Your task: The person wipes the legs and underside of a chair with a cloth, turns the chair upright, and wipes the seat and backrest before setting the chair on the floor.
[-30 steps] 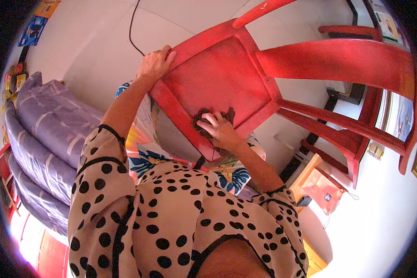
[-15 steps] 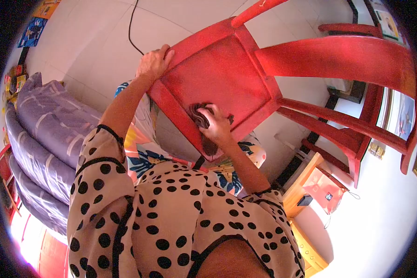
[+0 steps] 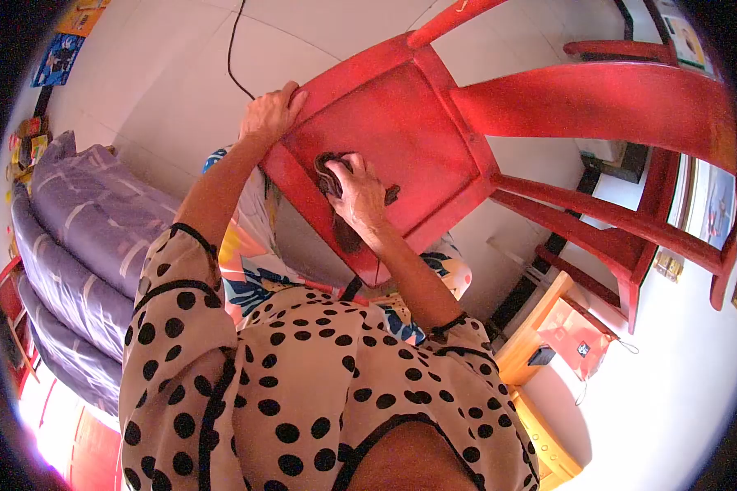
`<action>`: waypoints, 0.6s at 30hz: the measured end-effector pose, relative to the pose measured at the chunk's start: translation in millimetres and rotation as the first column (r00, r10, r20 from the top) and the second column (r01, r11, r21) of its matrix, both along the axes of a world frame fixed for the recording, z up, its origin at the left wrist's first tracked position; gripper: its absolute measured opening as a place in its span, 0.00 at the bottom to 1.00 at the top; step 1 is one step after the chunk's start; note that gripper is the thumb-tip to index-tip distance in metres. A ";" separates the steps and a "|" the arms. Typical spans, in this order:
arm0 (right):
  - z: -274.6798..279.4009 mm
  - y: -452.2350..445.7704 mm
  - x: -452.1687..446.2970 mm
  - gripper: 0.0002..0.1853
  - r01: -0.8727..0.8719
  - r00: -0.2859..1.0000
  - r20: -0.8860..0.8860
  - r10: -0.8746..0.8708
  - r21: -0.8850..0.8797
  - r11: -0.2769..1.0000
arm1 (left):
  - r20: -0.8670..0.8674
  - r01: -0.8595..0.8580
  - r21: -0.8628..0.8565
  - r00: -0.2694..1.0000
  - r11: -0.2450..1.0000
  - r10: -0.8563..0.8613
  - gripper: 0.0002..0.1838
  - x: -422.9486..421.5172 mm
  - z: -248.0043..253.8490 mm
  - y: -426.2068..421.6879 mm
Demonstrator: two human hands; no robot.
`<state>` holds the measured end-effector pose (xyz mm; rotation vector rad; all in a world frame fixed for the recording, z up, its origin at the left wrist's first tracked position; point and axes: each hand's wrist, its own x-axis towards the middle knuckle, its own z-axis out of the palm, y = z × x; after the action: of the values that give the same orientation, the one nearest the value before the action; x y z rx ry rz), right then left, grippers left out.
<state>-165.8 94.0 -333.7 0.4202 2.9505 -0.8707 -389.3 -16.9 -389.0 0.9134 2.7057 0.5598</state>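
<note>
A red wooden chair [image 3: 401, 139] stands before me, its flat seat turned up and its backrest stretching to the right. My left hand [image 3: 270, 113] grips the left corner of the seat, fingers over the edge. With my right hand [image 3: 360, 195] I press a bunched dark brown cloth [image 3: 345, 236] onto the seat panel, near its left side. Folds of the cloth stick out around my fingers, and one end hangs over the near edge of the seat.
A purple checked sofa or bedding [image 3: 98, 213] lies to the left. Another red chair [image 3: 622, 254] is behind on the right, beside a yellow wooden piece of furniture [image 3: 540, 442] and a pink bag [image 3: 573, 335]. A black cable [image 3: 231, 57] runs over the tiled floor.
My right hand has slid the cloth up and to the left over the seat panel. The left hand and the chair stay in place.
</note>
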 end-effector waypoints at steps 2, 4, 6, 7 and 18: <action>-5.5 2.0 -1.2 0.33 -0.021 0.999 -0.030 0.021 0.005 1.000 | -0.003 -0.009 -0.021 1.000 1.000 0.009 0.20 1.0 3.9 -0.1; -5.4 2.1 -4.1 0.33 -0.021 1.000 -0.021 0.021 -0.001 1.000 | -0.012 -0.013 -0.051 1.000 0.999 0.013 0.20 3.1 12.2 1.9; -3.0 2.3 -8.1 0.32 -0.004 1.000 -0.001 0.004 -0.021 1.000 | 0.012 -0.030 -0.043 0.999 0.999 0.031 0.19 4.1 14.5 2.7; -0.3 1.9 -11.6 0.31 0.012 1.000 0.014 -0.012 -0.037 0.999 | 0.024 -0.039 -0.038 0.999 0.999 0.040 0.19 3.7 15.0 2.8; 4.1 66.7 -85.7 0.28 0.388 0.843 -0.010 -0.539 -0.682 0.620 | -0.006 -0.019 -0.019 1.000 1.000 0.019 0.17 1.4 8.3 1.2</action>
<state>-251.5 160.6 -329.6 1.1193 2.4296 -2.0396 -387.9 -15.7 -380.7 0.8872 2.7229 0.5344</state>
